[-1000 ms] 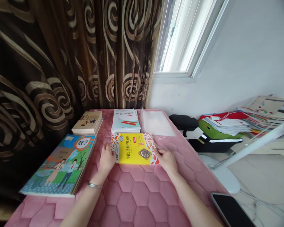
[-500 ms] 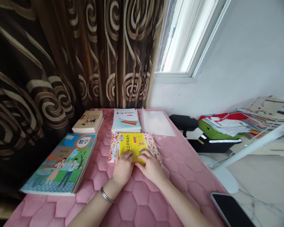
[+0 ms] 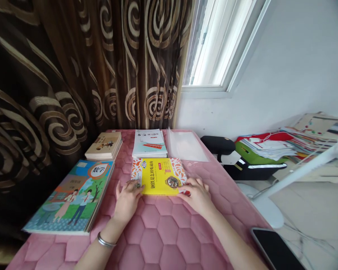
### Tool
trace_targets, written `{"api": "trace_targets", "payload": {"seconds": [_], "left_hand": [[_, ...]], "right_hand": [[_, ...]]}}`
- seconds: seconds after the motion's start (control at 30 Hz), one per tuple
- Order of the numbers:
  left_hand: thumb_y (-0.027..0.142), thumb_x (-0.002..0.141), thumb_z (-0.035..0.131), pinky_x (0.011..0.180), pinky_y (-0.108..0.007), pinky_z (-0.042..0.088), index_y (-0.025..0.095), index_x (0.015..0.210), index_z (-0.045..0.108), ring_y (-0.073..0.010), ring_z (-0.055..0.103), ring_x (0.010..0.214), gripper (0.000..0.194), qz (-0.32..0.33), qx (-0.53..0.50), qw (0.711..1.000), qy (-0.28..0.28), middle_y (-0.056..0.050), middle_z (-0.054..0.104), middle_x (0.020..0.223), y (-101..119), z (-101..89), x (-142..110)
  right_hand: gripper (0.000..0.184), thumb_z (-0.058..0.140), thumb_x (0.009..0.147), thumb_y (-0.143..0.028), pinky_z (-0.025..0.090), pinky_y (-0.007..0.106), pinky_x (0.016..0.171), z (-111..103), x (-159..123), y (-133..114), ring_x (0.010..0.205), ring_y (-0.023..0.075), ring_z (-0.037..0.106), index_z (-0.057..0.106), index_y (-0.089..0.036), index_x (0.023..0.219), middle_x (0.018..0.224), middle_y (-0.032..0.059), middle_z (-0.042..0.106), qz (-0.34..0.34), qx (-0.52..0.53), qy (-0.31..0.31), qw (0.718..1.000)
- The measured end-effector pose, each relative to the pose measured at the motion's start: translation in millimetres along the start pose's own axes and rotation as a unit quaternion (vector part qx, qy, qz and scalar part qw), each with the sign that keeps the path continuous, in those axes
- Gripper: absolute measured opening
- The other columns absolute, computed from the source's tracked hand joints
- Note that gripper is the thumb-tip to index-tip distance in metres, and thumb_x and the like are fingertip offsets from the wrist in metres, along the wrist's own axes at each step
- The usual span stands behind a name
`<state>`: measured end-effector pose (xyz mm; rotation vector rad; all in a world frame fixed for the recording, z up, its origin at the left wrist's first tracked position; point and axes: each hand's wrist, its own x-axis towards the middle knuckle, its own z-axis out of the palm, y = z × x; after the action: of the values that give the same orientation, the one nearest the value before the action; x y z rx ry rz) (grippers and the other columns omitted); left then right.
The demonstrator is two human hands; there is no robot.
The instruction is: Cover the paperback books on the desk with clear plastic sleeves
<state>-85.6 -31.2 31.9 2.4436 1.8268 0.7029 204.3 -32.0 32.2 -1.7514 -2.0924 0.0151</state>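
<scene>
A yellow book (image 3: 160,178) with an orange-and-white patterned border lies flat, cover up, on the pink padded table cover (image 3: 160,232). My left hand (image 3: 129,197) grips its near left corner, the thumb along the front edge and the fingers bent at the left side. At the near right corner, my right hand (image 3: 195,193) has its thumb on the front edge and its fingers curled around the right side. Directly behind the yellow book is a stack of pale calligraphy books (image 3: 150,144). A silver bangle circles my left wrist.
Textbooks with a colourful cover (image 3: 73,198) are stacked at the left, smaller tan books (image 3: 104,145) behind them. Clear plastic sleeves (image 3: 187,146) lie at the back right. A phone (image 3: 276,247) rests by the right edge, near a white lamp (image 3: 307,170). A patterned curtain (image 3: 141,67) hangs behind.
Both hands have slid apart from the middle of the yellow book's front edge, the left one leftward and the right one rightward, to its corners. More of the cover shows now.
</scene>
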Motion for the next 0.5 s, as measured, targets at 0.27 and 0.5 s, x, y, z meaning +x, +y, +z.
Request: {"api": "trace_targets", "payload": {"seconds": [0.27,0.5], "left_hand": [[0.010,0.083,0.058,0.110,-0.056,0.021,0.048,0.102,0.070,-0.0234,0.057,0.113,0.044,-0.060,-0.042,0.997,0.002,0.005,0.066,0.125,-29,-8.9,-5],[0.006,0.084,0.053,0.107,-0.054,0.025,0.049,0.107,0.068,-0.0217,0.055,0.116,0.052,-0.071,-0.057,0.995,-0.033,0.006,0.064,0.128,-33,-8.7,-4]], "right_hand": [[0.016,0.066,0.082,-0.032,0.035,0.039,0.082,-17,-1,29,0.093,0.0233,0.052,0.076,-0.040,0.092,0.094,0.0015,0.064,0.004,0.012,-0.042,0.999],[0.025,0.060,0.084,-0.025,0.037,0.041,0.086,-19,-2,33,0.094,0.0225,0.052,0.075,-0.041,0.096,0.097,0.0012,0.064,0.003,0.025,-0.064,0.998]]}}
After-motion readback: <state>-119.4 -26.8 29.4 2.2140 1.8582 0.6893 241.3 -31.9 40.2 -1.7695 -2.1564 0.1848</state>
